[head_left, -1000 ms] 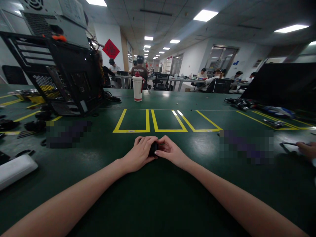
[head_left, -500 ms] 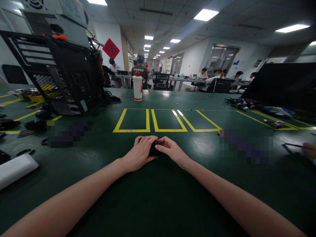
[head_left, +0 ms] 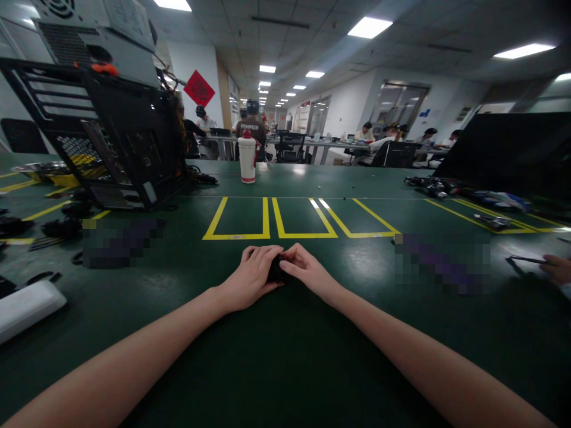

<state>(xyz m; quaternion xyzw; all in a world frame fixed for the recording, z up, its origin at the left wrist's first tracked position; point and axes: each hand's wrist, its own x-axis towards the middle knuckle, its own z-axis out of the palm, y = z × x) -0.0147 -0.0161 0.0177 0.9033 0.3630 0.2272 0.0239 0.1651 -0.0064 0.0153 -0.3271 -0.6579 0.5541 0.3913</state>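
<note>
A small black object [head_left: 276, 271], mostly covered by fingers, is between my hands near the middle of the green table; its kind I cannot make out. Wrapped over its left side, my left hand [head_left: 252, 276] has the fingers across the top and the thumb low in front. My right hand [head_left: 307, 270] pinches at its right side with thumb and bent fingers. Just beyond both hands, yellow tape [head_left: 236, 237] marks several box shapes on the table.
At the left stands a black computer case [head_left: 129, 137] with a grey power unit [head_left: 100, 30] on top. A white tumbler [head_left: 248, 160] stands ahead. A white object [head_left: 31, 309] lies at the left edge. Far right, another person's hand [head_left: 557, 268] holds a thin dark tool.
My right hand has shifted slightly on the black object, with its fingers a little higher and more bent. My left hand keeps its hold. The view has moved very slightly.
</note>
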